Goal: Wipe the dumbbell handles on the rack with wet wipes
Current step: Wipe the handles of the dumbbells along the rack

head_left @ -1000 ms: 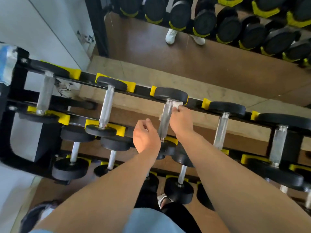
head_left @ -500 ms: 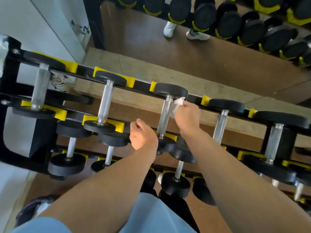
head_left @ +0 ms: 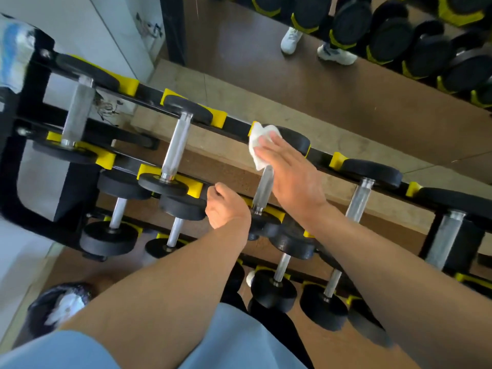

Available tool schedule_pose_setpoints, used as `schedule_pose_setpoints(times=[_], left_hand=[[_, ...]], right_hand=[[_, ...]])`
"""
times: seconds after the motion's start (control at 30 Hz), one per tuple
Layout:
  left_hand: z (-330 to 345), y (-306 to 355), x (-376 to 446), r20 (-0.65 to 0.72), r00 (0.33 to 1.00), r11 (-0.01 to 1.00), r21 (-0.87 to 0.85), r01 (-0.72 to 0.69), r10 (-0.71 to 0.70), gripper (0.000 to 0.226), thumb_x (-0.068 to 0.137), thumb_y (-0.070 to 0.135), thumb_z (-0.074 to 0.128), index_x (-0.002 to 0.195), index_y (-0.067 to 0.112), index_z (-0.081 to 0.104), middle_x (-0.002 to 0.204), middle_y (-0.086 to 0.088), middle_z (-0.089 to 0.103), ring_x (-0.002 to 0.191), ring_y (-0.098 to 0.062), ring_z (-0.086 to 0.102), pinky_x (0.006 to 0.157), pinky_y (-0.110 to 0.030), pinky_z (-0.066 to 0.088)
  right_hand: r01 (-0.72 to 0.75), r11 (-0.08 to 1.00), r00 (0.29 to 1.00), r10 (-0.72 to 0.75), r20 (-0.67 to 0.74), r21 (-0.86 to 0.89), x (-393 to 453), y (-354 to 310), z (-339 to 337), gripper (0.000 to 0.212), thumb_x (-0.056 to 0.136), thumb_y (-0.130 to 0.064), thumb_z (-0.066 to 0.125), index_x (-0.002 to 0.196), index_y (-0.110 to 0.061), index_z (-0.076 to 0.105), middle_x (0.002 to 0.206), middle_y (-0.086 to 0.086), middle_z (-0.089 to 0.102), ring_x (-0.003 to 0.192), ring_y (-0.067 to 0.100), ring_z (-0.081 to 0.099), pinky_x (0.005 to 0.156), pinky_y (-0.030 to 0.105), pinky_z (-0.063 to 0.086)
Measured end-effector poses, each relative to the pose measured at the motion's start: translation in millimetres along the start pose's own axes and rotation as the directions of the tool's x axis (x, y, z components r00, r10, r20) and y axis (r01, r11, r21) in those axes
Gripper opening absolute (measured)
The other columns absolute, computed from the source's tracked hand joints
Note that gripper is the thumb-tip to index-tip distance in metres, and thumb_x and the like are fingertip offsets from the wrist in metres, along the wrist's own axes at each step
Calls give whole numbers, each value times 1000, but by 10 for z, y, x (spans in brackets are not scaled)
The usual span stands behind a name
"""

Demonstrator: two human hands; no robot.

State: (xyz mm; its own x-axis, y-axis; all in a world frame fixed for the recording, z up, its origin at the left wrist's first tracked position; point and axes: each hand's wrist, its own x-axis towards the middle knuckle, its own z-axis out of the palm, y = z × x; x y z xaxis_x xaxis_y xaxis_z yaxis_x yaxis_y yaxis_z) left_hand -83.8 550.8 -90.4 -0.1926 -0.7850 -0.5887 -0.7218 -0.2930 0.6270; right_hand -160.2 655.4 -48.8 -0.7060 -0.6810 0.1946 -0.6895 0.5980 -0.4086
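Observation:
A black rack [head_left: 237, 126] with yellow cradles holds dumbbells with steel handles. My right hand [head_left: 287, 171] is stretched over the far end of the third dumbbell's handle [head_left: 262, 190]. Its fingers are straight, with a white wet wipe [head_left: 259, 142] under the fingertips, and the thumb is hidden. The wipe covers the top of that handle beside the black dumbbell head [head_left: 295, 141]. My left hand [head_left: 226, 206] hovers as a curled fist just left of the handle's near end and holds nothing that I can see.
More dumbbells sit on the top row, one to the left [head_left: 174, 153] and one to the right [head_left: 359, 198], with smaller ones on the lower tiers [head_left: 279, 272]. A mirror [head_left: 266, 70] behind reflects white shoes and another rack. A dark bag [head_left: 58, 307] lies on the floor at the lower left.
My right hand has let go of the handle and opened out flat, and the wipe has shifted up and left to the handle's far end. The left fist stayed beside the handle.

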Motion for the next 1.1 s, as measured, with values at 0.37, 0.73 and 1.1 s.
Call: schedule_pose_setpoints(times=[0.37, 0.73, 1.1], left_hand=[[42, -47, 7, -4, 999, 998, -31, -50, 50, 39, 101, 32, 29, 91, 15, 63, 83, -1, 57, 73, -18, 51, 71, -35, 34], [77, -69, -3, -58, 997, 982, -186, 33, -45, 41, 101, 26, 30, 91, 8, 65, 76, 1, 54, 69, -8, 47, 70, -33, 33], [54, -58, -32, 7, 1000, 992, -125, 16, -15, 39, 102, 26, 27, 100, 10, 63, 83, -2, 55, 70, -8, 47, 67, -31, 34]], right_hand=[[-402, 890, 800, 227, 555, 216, -522, -166, 45, 28, 105, -24, 45, 127, -21, 62, 118, -4, 68, 110, 9, 62, 94, 33, 48], [297, 948, 850, -206, 485, -118, -217, 325, 219, 49, 89, 3, 43, 130, -13, 63, 147, 8, 52, 144, 26, 37, 119, 47, 30], [-558, 826, 642, 364, 675, 85, -571, 103, -224, 30, 105, -18, 41, 122, -26, 64, 93, -8, 68, 80, 8, 60, 71, 27, 47]])
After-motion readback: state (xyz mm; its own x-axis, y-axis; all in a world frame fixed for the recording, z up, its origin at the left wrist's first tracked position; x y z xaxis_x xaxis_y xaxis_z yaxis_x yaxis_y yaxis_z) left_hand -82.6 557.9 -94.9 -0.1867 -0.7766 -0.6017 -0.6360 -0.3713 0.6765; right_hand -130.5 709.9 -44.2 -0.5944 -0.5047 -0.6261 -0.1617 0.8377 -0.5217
